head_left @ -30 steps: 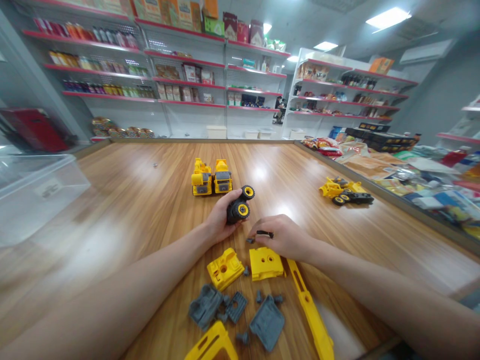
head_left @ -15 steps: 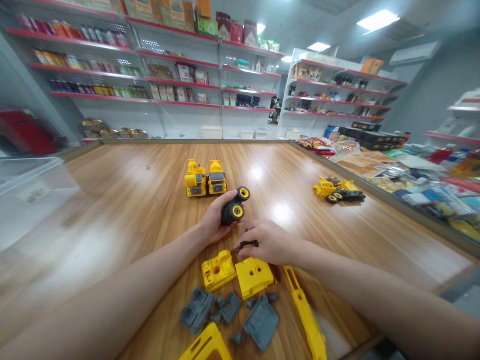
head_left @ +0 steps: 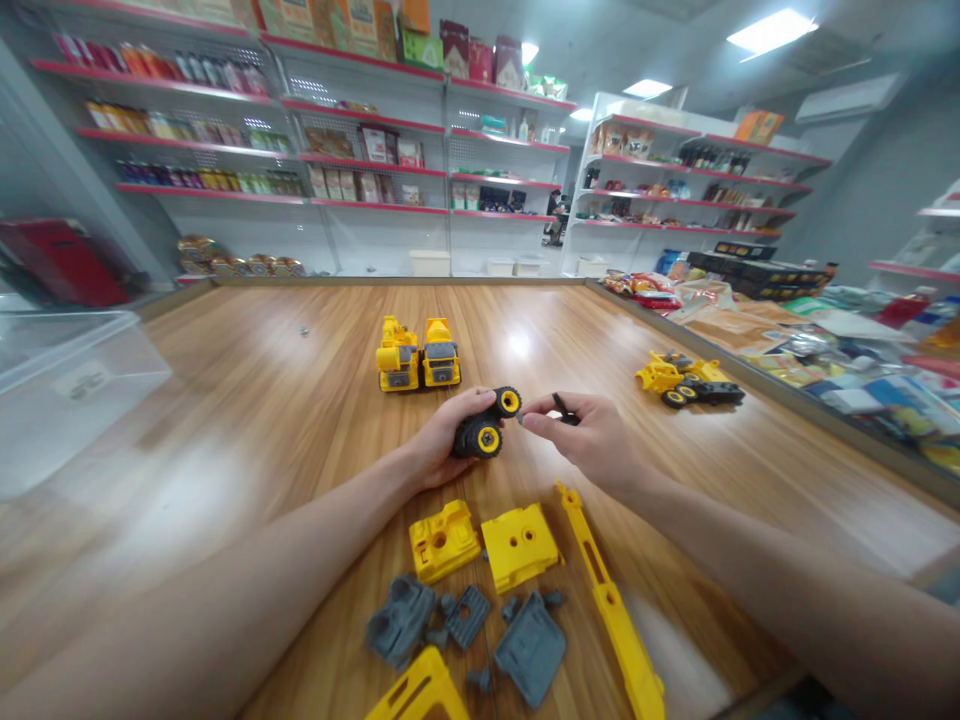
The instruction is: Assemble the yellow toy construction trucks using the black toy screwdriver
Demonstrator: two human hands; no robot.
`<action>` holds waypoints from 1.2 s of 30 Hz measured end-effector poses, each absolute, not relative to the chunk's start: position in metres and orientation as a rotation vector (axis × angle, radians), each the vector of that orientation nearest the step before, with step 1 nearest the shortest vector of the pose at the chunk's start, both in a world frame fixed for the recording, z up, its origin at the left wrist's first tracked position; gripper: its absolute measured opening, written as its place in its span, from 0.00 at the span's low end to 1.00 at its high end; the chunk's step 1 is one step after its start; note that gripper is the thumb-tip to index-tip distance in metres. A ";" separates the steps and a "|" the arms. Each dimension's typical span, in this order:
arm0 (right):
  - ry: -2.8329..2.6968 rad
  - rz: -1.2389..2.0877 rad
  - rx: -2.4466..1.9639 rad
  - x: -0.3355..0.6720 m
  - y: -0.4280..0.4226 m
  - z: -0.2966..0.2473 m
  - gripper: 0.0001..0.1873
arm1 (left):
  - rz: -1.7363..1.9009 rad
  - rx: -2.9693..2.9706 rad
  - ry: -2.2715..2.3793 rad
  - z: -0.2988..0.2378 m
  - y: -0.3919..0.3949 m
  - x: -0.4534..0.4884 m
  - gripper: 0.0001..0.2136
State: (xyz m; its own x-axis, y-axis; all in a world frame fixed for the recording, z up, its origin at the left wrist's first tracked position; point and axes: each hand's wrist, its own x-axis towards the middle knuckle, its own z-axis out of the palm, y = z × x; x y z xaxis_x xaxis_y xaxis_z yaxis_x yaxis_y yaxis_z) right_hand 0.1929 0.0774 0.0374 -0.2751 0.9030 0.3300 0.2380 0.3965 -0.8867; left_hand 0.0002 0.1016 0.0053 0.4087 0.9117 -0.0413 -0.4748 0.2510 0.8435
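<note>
My left hand (head_left: 439, 440) is closed around a black toy vehicle chassis (head_left: 466, 437) with yellow-hubbed wheels, held above the table. Two wheels face right; the nearer hub shows a cross-shaped mark. Just right of them, my right hand (head_left: 589, 435) pinches what looks like a small black-handled screwdriver (head_left: 566, 410), its tip close to the upper wheel. Whether the tip touches is unclear. Below lie a yellow cab-like body (head_left: 445, 541), a yellow plate with two holes (head_left: 521, 546), a long yellow boom (head_left: 611, 605), and grey parts, including a bucket-like piece (head_left: 531, 648).
Two assembled yellow toy trucks (head_left: 418, 355) stand beyond my hands. Another yellow-black toy vehicle (head_left: 690, 380) sits at right. A clear plastic bin (head_left: 75, 390) is at left. Packaged goods (head_left: 817, 350) lie past the table's right edge; stocked shelves line the back.
My right hand has lifted from above the yellow plate up and to the right, bringing the screwdriver beside the wheels. My left hand still holds the chassis.
</note>
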 end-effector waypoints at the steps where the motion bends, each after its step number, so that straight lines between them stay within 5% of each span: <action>1: -1.710 0.960 -1.002 0.193 0.077 0.037 0.13 | 1.025 0.907 0.599 0.006 0.100 0.001 0.11; 11: -1.810 0.692 -0.967 0.192 0.076 0.033 0.08 | 0.995 1.055 0.596 0.008 0.096 0.002 0.11; 26: -1.661 0.821 -1.057 0.197 0.080 0.021 0.15 | 0.969 0.971 0.671 0.005 0.103 0.000 0.13; 36: -1.933 0.287 -1.034 0.195 0.071 0.032 0.05 | 1.024 1.076 0.656 0.004 0.100 0.004 0.12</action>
State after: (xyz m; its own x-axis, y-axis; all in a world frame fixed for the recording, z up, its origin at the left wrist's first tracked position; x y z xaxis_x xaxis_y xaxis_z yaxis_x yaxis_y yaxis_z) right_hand 0.1951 0.0708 0.0324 -0.2482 0.7572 0.6042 0.5490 0.6238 -0.5563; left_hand 0.0039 0.1004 0.0036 0.4091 0.9117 0.0364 -0.3476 0.1188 0.9301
